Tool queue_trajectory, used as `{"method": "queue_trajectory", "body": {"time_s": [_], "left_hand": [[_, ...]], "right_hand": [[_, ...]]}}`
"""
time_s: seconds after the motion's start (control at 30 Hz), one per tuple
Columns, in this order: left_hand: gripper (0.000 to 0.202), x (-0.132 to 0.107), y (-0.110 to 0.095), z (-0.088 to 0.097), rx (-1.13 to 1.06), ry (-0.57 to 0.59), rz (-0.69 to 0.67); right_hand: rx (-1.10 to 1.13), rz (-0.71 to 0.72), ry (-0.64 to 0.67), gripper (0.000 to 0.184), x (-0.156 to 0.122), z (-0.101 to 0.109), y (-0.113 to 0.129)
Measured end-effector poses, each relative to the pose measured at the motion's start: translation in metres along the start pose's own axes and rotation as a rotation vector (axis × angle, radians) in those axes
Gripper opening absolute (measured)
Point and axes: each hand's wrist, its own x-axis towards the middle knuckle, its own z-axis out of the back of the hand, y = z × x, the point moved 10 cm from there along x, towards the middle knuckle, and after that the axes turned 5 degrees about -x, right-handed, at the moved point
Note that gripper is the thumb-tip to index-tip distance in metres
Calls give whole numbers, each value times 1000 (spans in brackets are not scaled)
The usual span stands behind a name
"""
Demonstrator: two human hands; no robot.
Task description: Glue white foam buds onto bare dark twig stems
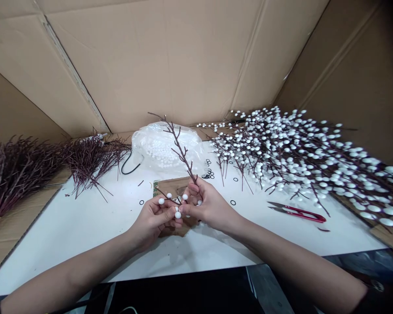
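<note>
"What is the left hand [155, 218] doing?"

"Its thumb and fingers are closed on the lower part of a dark branch [180, 150], where short twigs carry white berries [177, 214]."

"And the right hand [211, 207]?"

"Gripping the same branch, thumb and fingers pinched around it by the berries. The bare upper part rises out of that hand and leans toward the far edge."

"So where is the branch, exactly?"

"In both hands, above the middle of the white surface [94, 226], over a brown piece [173, 185] lying there."

"What else is around?"

"A clear plastic bag [142, 141] of white beads [160, 150] sits at the middle of the far edge, a black cord [130, 171] looped at its left side. A pile of bare stems [88, 157] lies at the far left corner; a bigger bundle [13, 170] is beyond the left edge."

"The right side?"

"A broad heap of berried branches [281, 152] covers the far right corner and spills over the right edge. Red-handled snips [303, 210] lie just beside it, nearer the front edge, points toward the hands, with a dark scrap [323, 230] near their handle."
</note>
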Motion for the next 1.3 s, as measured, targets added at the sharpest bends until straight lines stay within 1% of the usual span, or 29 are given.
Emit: {"method": "queue_trajectory", "body": {"time_s": [0.07, 0.27, 0.37, 0.43, 0.57, 0.67, 0.83, 0.9, 1.03, 1.13, 1.2, 1.3], "left_hand": [[22, 0, -3, -1, 14, 5, -25], [15, -1, -25, -4, 109, -3, -239], [14, -3, -32, -3, 131, -16, -301], [14, -3, -35, -3, 137, -21, -319], [16, -3, -34, -2, 122, -10, -303], [16, -2, -32, -4, 95, 17, -289], [21, -3, -30, -10, 84, 87, -284], [23, -4, -30, -10, 103, 77, -278], [20, -5, -28, -9, 141, 35, -236], [20, -5, -29, -7, 113, 13, -233], [21, -4, -30, -6, 88, 4, -219], [23, -1, -36, -4, 55, -19, -218]], "right_hand": [[-18, 9, -3, 44, 0, 1, 2], [-127, 68, -74, 42, -1, 10, 8], [-210, 92, -102, 41, -2, 13, 12], [-248, 87, -107, 41, -2, 13, 13], [-241, 32, -73, 36, -2, 10, 9], [-242, 22, -68, 36, -2, 10, 7], [-250, 59, -86, 43, -3, 12, 11], [-234, 88, -98, 42, -3, 12, 14], [-175, 160, -125, 33, -3, 13, 23], [-122, 215, -158, 33, -3, 19, 33], [-137, 231, -171, 33, -5, 27, 42], [-338, 200, -196, 33, -16, 44, 47]]}}
